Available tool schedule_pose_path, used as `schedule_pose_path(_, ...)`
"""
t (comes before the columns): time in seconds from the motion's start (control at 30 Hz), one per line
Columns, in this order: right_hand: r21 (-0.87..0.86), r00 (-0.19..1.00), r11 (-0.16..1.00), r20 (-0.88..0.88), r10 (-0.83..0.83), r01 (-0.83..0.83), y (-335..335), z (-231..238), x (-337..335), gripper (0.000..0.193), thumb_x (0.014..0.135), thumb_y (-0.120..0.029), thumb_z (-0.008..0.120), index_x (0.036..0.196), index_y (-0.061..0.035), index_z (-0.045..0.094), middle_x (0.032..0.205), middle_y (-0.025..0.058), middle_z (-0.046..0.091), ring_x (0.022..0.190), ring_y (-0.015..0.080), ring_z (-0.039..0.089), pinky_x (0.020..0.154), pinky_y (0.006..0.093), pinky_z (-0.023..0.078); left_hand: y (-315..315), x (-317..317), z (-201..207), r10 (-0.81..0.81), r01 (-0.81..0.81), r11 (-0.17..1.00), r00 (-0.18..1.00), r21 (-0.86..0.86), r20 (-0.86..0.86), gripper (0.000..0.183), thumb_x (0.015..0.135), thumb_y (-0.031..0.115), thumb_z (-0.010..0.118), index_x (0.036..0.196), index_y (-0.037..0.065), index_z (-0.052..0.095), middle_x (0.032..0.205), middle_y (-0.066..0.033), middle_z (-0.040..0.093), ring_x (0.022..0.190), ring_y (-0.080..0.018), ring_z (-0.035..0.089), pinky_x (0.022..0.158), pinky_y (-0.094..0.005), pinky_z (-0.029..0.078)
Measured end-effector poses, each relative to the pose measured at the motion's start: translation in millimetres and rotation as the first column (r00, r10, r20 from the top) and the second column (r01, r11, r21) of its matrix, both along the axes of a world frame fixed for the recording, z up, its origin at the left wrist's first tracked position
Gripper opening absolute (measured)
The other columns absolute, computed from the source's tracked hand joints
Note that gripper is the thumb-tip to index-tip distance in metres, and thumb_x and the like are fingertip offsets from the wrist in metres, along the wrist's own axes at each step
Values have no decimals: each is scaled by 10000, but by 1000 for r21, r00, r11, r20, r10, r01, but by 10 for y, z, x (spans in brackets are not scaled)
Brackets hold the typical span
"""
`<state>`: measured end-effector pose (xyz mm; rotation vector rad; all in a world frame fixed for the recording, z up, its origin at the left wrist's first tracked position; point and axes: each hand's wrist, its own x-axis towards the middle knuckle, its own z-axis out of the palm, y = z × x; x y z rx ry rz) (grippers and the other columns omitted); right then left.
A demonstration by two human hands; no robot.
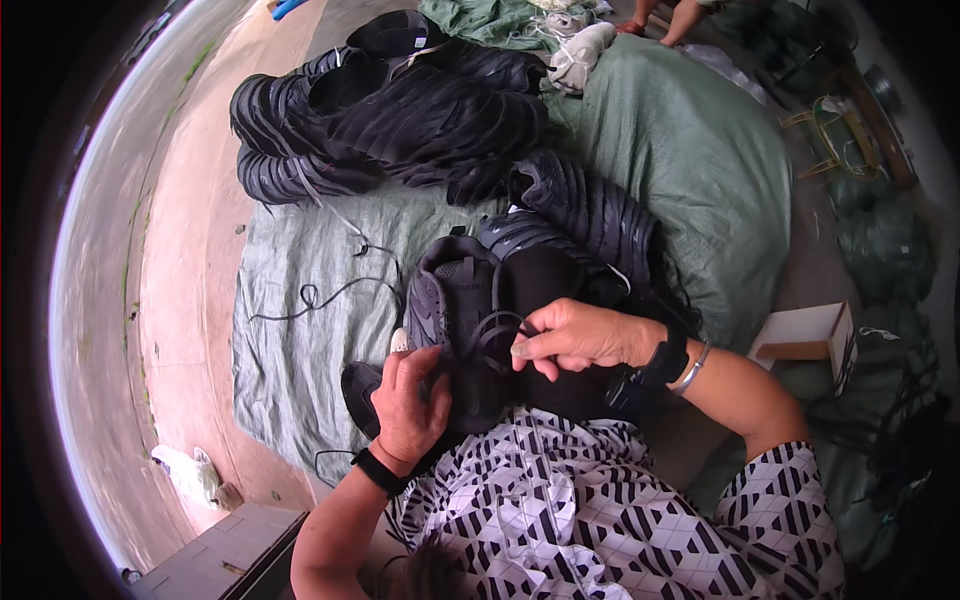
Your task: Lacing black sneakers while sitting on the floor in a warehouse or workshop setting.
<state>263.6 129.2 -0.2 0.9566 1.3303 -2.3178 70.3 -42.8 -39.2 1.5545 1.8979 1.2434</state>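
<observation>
A black sneaker [450,310] lies in front of me, its opening pointing away and its toe toward my lap. My left hand [408,405] is closed at the side of its front part, fingers bent against it. Whether a lace is also between those fingers, I cannot tell. Just right of the sneaker, my right hand [582,336] pinches a black shoelace [490,325], which loops up from the laced front. Part of another dark shoe [360,388] shows to the left of my left hand.
Behind lie long stacked rows of black shoes [410,120], with a shorter row [595,215] nearer. A green woven sheet [310,350] covers the ground, and a bulging green sack [690,170] stands right. A white box [805,340] sits farther right. Another person's hands [675,20] show at the top.
</observation>
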Motion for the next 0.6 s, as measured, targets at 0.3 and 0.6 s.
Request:
schedule_pose_path(0.3,-142,981,982,-127,-145,127,290,32,-65,310,916,-302,568,790,-21,601,641,49,576,366,21,347,347,157,253,167,113,207,-151,176,984,838,-3,-525,231,706,210,718,871,114,589,826,-50,512,790,-242,521,654,-352,451)
schedule_pose_path(0.6,40,972,982,-157,-174,183,282,59,-179,321,915,-310,552,758,-32,590,665,85,592,384,26,348,351,155,253,366,177,238,-319,238,946,801,-220,-506,231,666,230,732,823,134,592,751,-1,545,758,-214,519,715,-365,378)
